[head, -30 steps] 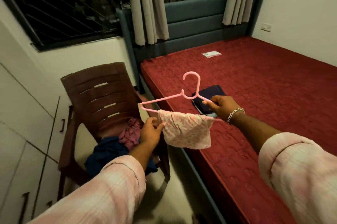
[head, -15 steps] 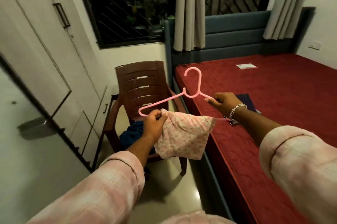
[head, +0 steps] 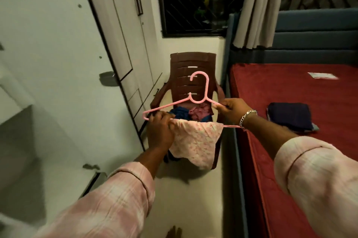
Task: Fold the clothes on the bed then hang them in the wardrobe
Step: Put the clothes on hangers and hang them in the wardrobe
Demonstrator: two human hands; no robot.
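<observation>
I hold a pink plastic hanger (head: 199, 90) in front of me, hook upward. A folded pale pink patterned cloth (head: 197, 142) is draped over its lower bar. My left hand (head: 160, 131) grips the cloth and the bar at the hanger's left end. My right hand (head: 230, 109) grips the hanger's right shoulder. A folded dark blue garment (head: 290, 119) lies on the red bed (head: 290, 90) to the right. The white wardrobe (head: 58, 63) fills the left side, with one door open towards me.
A brown plastic chair (head: 193, 71) stands ahead between wardrobe and bed, with blue and pink clothes (head: 191, 111) heaped on its seat. A white paper (head: 321, 75) lies far on the bed. Window and curtains (head: 251, 5) sit behind. A narrow strip of floor (head: 193, 199) runs ahead.
My view has swung left from the bed towards the wardrobe. The hanger with the cloth moved along, and both hands kept their grips.
</observation>
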